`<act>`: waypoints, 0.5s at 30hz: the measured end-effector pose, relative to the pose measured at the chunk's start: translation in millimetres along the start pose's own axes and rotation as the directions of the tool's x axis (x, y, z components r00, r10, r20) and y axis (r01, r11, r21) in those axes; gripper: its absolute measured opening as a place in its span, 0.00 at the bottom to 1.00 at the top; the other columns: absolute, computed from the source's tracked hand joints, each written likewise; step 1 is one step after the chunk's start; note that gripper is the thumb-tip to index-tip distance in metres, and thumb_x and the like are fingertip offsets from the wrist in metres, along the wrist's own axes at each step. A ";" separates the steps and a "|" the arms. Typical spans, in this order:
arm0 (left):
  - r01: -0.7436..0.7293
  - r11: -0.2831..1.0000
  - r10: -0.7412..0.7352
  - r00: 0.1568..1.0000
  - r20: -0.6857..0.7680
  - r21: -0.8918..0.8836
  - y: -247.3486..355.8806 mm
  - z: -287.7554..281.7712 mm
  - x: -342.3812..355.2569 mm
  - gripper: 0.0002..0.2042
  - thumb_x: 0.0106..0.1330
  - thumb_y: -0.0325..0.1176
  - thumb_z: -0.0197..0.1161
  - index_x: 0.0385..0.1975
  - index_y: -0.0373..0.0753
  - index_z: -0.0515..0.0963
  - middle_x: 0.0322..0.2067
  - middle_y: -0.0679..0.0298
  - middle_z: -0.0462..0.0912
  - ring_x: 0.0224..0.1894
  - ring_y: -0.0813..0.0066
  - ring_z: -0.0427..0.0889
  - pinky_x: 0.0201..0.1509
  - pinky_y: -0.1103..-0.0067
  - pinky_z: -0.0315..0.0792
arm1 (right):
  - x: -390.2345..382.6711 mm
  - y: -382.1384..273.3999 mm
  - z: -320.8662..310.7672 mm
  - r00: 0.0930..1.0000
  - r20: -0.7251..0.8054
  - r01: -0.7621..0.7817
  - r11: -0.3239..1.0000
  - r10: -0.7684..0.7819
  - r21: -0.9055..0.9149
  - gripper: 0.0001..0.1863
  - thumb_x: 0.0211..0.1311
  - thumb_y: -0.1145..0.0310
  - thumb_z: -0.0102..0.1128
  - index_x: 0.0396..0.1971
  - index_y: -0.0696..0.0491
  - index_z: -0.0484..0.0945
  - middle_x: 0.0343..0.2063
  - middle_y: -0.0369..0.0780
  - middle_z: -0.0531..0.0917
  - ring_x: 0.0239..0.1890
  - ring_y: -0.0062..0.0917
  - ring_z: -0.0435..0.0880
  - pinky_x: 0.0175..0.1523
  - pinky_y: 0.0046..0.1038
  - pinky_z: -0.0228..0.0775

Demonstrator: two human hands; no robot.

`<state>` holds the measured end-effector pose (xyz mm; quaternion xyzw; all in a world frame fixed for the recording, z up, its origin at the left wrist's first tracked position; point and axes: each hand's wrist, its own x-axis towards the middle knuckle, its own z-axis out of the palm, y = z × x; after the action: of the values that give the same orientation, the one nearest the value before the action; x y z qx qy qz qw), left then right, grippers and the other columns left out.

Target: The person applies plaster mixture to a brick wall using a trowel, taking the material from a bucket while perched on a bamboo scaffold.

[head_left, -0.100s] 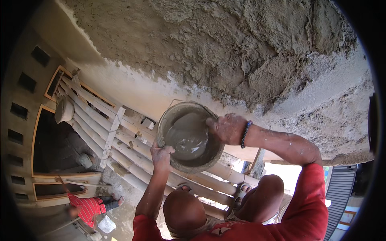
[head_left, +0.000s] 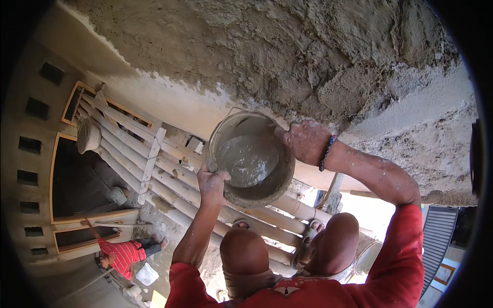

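Our left hand (head_left: 213, 185) grips the near rim of a mortar-filled bucket (head_left: 251, 159); our right hand (head_left: 303, 141) clasps its far rim, raised beside the wall (head_left: 287, 56). The wall's rough plaster coat looks partly laid; the bucket holds much wet mortar.

— The bucket (head_left: 254, 159)?
— Looks metal, crusted with dried mortar; the mix (head_left: 247, 158) inside is wet, grey, smooth.
— The wall (head_left: 287, 56)?
— Rough, lumpy plaster, matt.
— And the scaffold (head_left: 169, 174)?
— Pale bamboo poles, dusty.
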<state>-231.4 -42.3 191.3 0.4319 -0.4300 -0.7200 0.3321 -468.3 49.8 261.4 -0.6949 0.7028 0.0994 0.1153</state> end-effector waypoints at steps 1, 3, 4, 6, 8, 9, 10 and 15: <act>-0.005 1.000 0.005 1.000 0.015 0.016 13.0 9.5 -2.8 0.26 0.39 0.18 0.54 0.46 0.32 0.74 0.38 0.60 0.80 0.37 0.69 0.79 0.42 0.76 0.75 | -6.8 4.0 -14.2 1.000 0.001 0.022 0.998 -0.022 -0.052 0.16 0.63 0.66 0.48 0.49 0.51 0.75 0.37 0.46 0.82 0.40 0.39 0.84 0.41 0.39 0.77; -0.021 0.999 0.018 0.998 0.064 0.041 39.9 30.4 -11.6 0.23 0.39 0.21 0.55 0.43 0.34 0.75 0.35 0.61 0.80 0.34 0.69 0.79 0.40 0.74 0.76 | -22.9 -1.1 -38.1 0.999 0.052 -0.002 0.991 0.009 -0.131 0.14 0.63 0.67 0.48 0.45 0.48 0.78 0.42 0.40 0.81 0.46 0.33 0.81 0.48 0.36 0.74; -0.006 1.000 0.005 0.997 0.083 0.014 50.3 37.1 -15.3 0.23 0.39 0.21 0.55 0.42 0.34 0.75 0.35 0.61 0.80 0.34 0.69 0.80 0.39 0.74 0.76 | -27.7 -3.6 -42.3 0.997 0.073 0.017 0.993 -0.009 -0.120 0.13 0.63 0.66 0.48 0.44 0.48 0.79 0.42 0.40 0.81 0.47 0.33 0.81 0.48 0.36 0.74; 0.024 0.999 -0.019 0.991 0.129 -0.037 68.4 47.0 -21.0 0.23 0.39 0.20 0.55 0.42 0.34 0.75 0.35 0.60 0.80 0.34 0.68 0.80 0.39 0.73 0.77 | -38.5 -8.6 -45.5 0.993 0.111 0.049 0.994 -0.038 -0.097 0.13 0.63 0.66 0.48 0.42 0.48 0.80 0.41 0.40 0.81 0.47 0.33 0.81 0.48 0.36 0.74; 0.101 0.994 -0.096 0.991 0.096 -0.045 95.6 57.3 -36.3 0.27 0.38 0.18 0.54 0.46 0.32 0.74 0.39 0.59 0.80 0.38 0.68 0.80 0.44 0.75 0.75 | -59.8 -12.2 -59.7 0.986 0.142 0.091 0.996 -0.088 -0.020 0.12 0.63 0.67 0.48 0.37 0.49 0.82 0.37 0.40 0.83 0.44 0.34 0.83 0.44 0.36 0.76; 0.106 0.993 -0.105 0.994 0.014 -0.048 110.4 47.6 -52.3 0.28 0.38 0.17 0.53 0.48 0.31 0.73 0.42 0.58 0.80 0.41 0.67 0.80 0.47 0.76 0.74 | -58.8 -22.9 -63.3 0.974 0.153 0.161 0.986 -0.165 0.038 0.12 0.63 0.67 0.48 0.36 0.49 0.83 0.36 0.40 0.84 0.42 0.34 0.84 0.43 0.36 0.77; 0.142 0.987 -0.137 0.988 0.070 -0.076 120.5 62.7 -55.3 0.29 0.38 0.17 0.53 0.48 0.31 0.73 0.41 0.58 0.80 0.41 0.67 0.80 0.47 0.77 0.74 | -82.2 -20.7 -74.6 0.973 0.167 0.150 0.987 -0.157 0.051 0.12 0.62 0.67 0.48 0.36 0.49 0.83 0.34 0.40 0.84 0.40 0.35 0.85 0.41 0.37 0.78; 0.145 0.987 -0.136 0.983 0.127 -0.064 134.2 101.2 -91.1 0.28 0.37 0.17 0.53 0.48 0.30 0.73 0.41 0.57 0.81 0.40 0.66 0.81 0.47 0.77 0.74 | -149.9 -31.4 -111.1 0.968 0.195 0.113 0.970 -0.157 0.215 0.12 0.60 0.67 0.49 0.35 0.54 0.82 0.35 0.45 0.85 0.40 0.37 0.85 0.43 0.37 0.78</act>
<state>-271.9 13.7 369.5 0.4039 -0.3912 -0.7819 0.2692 -438.4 158.9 413.0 -0.7115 0.6439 0.0924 0.2657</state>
